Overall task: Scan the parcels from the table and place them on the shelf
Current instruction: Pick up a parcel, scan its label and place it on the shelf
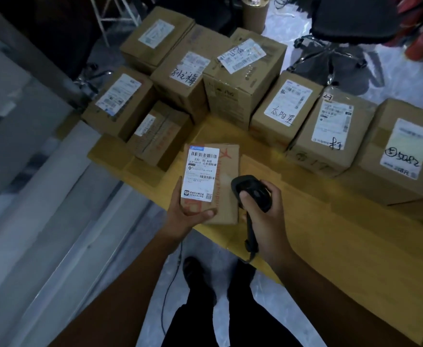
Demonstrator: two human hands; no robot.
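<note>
The small parcel (pixel 211 182) is held above the table (pixel 330 234), label up. It looks light and stiff, easy to hold by its lower edge. The left hand (pixel 187 211) grips it there, thumb on top. The right hand (pixel 263 209) grips the scanner (pixel 251 194) beside it.

head-worn, steeply down over table (pixel 330 221)

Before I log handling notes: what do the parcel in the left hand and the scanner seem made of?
The parcel: brown cardboard by its look, matte, creased edges, with a white paper label. The scanner: probably black plastic, smooth with slight sheen.
</note>
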